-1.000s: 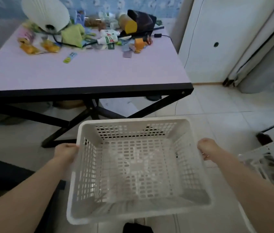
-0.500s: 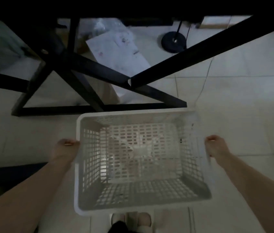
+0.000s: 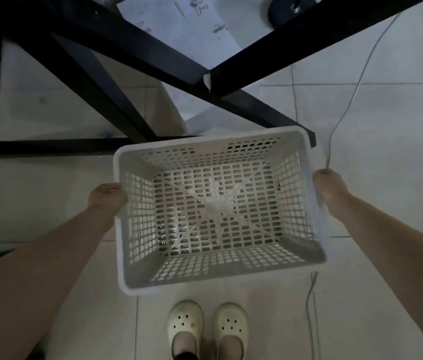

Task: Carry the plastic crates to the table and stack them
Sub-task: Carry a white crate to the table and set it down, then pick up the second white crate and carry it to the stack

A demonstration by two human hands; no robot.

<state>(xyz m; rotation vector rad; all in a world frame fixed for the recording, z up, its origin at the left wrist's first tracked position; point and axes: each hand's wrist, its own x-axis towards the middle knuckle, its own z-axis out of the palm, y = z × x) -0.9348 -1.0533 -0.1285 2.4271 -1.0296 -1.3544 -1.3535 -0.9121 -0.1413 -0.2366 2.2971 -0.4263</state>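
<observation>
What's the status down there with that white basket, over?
Left hand and right hand grip the crate by its side rims. Crate empty, upright. Black table frame directly ahead; loose cable beside right hand.

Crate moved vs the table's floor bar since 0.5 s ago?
Yes: forward. The white plastic crate now covers the right end of the table's black floor bar; earlier its far rim stopped short.

Beyond the crate (image 3: 205, 142), the way is barred by the black table frame (image 3: 132, 55); one bar end is found just beside the crate's far right corner. Right of the crate, a thin cable (image 3: 331, 141) is seen near the right hand (image 3: 331, 189). Left of the crate, bare floor tiles (image 3: 36, 193) are left open. Nearer than the crate, two shoes (image 3: 185, 326) are placed.
</observation>
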